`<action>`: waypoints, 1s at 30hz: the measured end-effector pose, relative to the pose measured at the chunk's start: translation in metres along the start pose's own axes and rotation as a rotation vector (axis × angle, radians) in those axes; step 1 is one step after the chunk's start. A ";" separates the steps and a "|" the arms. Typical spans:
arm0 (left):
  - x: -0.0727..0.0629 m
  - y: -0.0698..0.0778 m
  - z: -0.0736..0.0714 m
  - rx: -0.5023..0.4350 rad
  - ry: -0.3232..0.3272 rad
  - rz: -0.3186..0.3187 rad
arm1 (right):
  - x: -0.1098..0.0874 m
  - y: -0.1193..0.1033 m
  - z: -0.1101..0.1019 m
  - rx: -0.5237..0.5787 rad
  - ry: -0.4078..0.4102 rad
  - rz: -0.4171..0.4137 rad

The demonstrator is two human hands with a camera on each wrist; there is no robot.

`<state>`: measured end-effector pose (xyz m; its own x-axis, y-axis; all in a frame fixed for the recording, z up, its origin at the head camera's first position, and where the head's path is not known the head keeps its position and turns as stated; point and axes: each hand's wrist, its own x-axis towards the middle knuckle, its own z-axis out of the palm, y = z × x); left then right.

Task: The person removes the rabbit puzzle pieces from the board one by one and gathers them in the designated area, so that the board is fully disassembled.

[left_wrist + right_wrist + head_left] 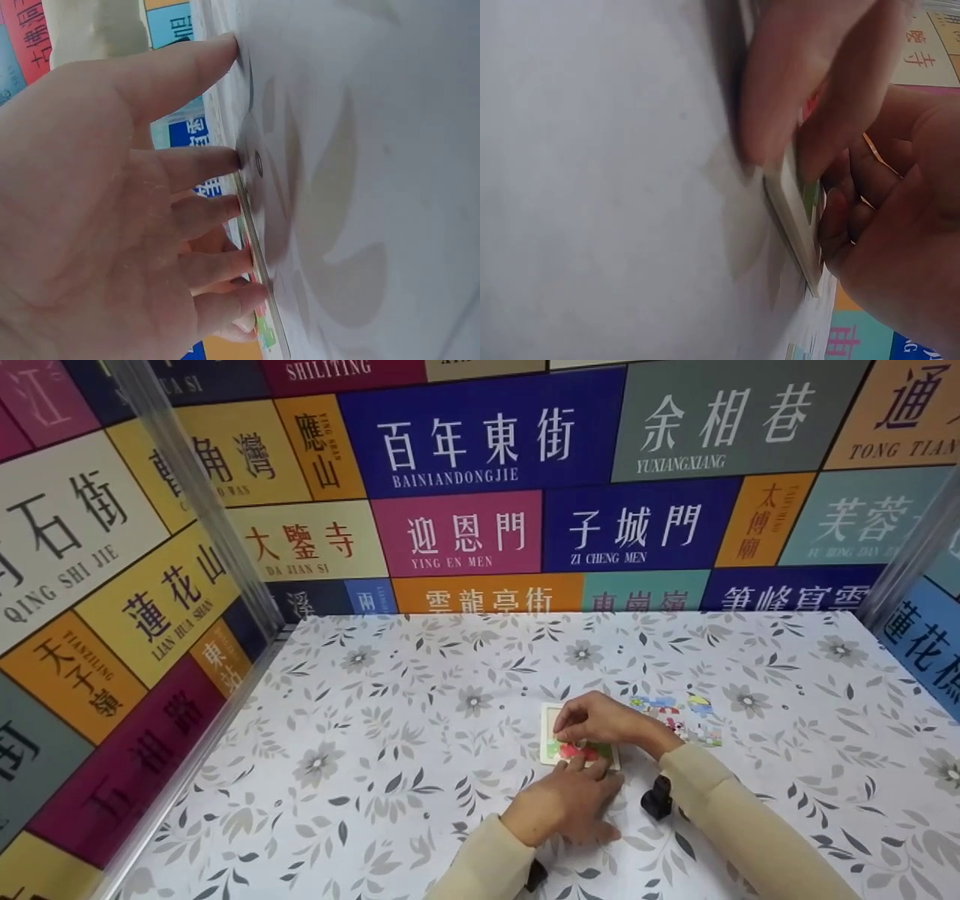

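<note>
A small picture-puzzle board [548, 754] with a cream rim lies flat on the patterned tablecloth. Red and green picture parts [576, 751] show inside its rim. My left hand [566, 802] reaches in from the near side. In the left wrist view its fingers [217, 264] are nearly straight, with their tips at the edge of the board [264, 274], and the thumb is spread away. Over the right part of the board bends my right hand [600, 720], its thumb and fingertips close together down at the picture. I cannot tell whether a puzzle piece is between them.
Several loose, colourful puzzle pieces [701, 705] lie on the cloth just right of the board, partly behind the right wrist. Floral cloth [390, 720] spreads around. Sign-covered walls [480, 435] stand behind and at both sides, with clear corner posts [217, 517].
</note>
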<state>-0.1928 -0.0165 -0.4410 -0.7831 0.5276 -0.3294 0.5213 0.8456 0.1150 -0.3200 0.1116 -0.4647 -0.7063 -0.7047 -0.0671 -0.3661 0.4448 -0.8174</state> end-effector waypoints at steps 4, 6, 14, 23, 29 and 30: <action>0.000 -0.001 -0.001 -0.001 0.004 0.003 | 0.000 0.001 -0.002 0.002 -0.005 -0.005; -0.001 -0.001 -0.002 0.000 0.002 0.002 | 0.000 0.000 -0.001 0.009 -0.005 -0.002; -0.003 -0.002 -0.001 0.025 0.021 0.020 | 0.001 -0.004 0.002 0.023 0.017 0.046; -0.002 -0.003 -0.001 0.005 0.000 0.012 | -0.001 -0.002 0.000 0.038 -0.021 0.034; -0.003 -0.004 0.000 0.031 0.029 0.030 | -0.007 0.002 -0.009 0.107 0.006 0.022; -0.003 -0.004 0.000 0.033 0.033 0.032 | -0.010 0.002 -0.011 0.116 0.013 0.039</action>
<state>-0.1922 -0.0212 -0.4408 -0.7762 0.5575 -0.2945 0.5571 0.8251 0.0939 -0.3207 0.1259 -0.4595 -0.7268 -0.6805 -0.0937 -0.2657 0.4043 -0.8752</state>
